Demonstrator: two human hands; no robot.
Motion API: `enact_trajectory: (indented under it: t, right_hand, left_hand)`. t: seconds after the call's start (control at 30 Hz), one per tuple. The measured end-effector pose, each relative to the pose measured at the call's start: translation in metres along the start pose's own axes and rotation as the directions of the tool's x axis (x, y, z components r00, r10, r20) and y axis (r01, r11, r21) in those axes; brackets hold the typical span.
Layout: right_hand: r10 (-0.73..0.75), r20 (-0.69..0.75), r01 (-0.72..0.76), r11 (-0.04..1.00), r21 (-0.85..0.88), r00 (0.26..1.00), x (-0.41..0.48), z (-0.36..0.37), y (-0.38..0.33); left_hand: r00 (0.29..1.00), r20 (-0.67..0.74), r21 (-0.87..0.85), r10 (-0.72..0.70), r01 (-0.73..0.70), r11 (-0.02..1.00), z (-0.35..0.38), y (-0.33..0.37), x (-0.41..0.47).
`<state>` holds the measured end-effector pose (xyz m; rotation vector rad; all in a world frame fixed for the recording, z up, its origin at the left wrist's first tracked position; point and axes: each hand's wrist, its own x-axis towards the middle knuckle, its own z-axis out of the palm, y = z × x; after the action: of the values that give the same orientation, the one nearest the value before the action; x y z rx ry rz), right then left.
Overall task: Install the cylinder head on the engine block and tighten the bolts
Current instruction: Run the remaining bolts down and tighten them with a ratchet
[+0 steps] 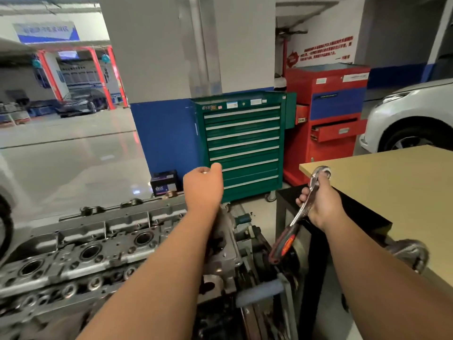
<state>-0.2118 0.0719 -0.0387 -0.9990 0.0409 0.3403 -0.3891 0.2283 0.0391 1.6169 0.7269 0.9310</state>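
Left hand (203, 185) curled | right hand (321, 204) grips one wrench (302, 212) | one cylinder head (85, 249)

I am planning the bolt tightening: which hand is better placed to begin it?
Right. The right hand grips the ratchet wrench; the left hand, raised by the cylinder head, shows no wrench.

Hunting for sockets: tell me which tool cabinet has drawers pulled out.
The red cabinet, right of the green cabinet: its drawers stick out; the green one's sit flush.

One wrench (296, 217), one cylinder head (81, 244), two tool cabinets — green cabinet (242, 143), red cabinet (328, 133) — one battery (164, 182)
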Motion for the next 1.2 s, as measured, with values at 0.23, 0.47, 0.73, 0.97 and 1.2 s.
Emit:
enact_trajectory:
  t: [0.23, 0.47, 0.73, 0.97, 1.2]
  right_hand:
    - [0.014, 0.02, -0.013, 1.0, -0.026, 1.0, 0.006, -0.002, 0.001]
    - [0.007, 0.03, -0.006, 1.0, -0.029, 1.0, 0.002, -0.002, 0.001]
    - [-0.001, 0.028, 0.002, 0.999, -0.051, 1.0, -0.003, -0.001, 0.0]
    - [0.001, 0.041, 0.0, 0.999, -0.039, 0.999, -0.001, 0.0, -0.001]
    - [0.007, 0.034, -0.006, 1.0, -0.021, 0.999, -0.001, 0.001, -0.002]
  left_hand:
    - [0.993, -0.1, -0.04, 0.06, -0.064, 0.997, 0.008, -0.001, -0.01]
    - [0.957, 0.27, -0.031, -0.11, 0.123, 0.992, -0.01, -0.002, 0.018]
    - [0.928, 0.328, 0.001, -0.174, 0.184, 0.983, -0.013, 0.008, 0.021]
    - [0.998, 0.003, 0.005, -0.07, 0.07, 0.998, 0.004, 0.004, -0.005]
    - [0.999, 0.033, -0.033, -0.022, 0.023, 0.999, 0.007, 0.005, -0.015]
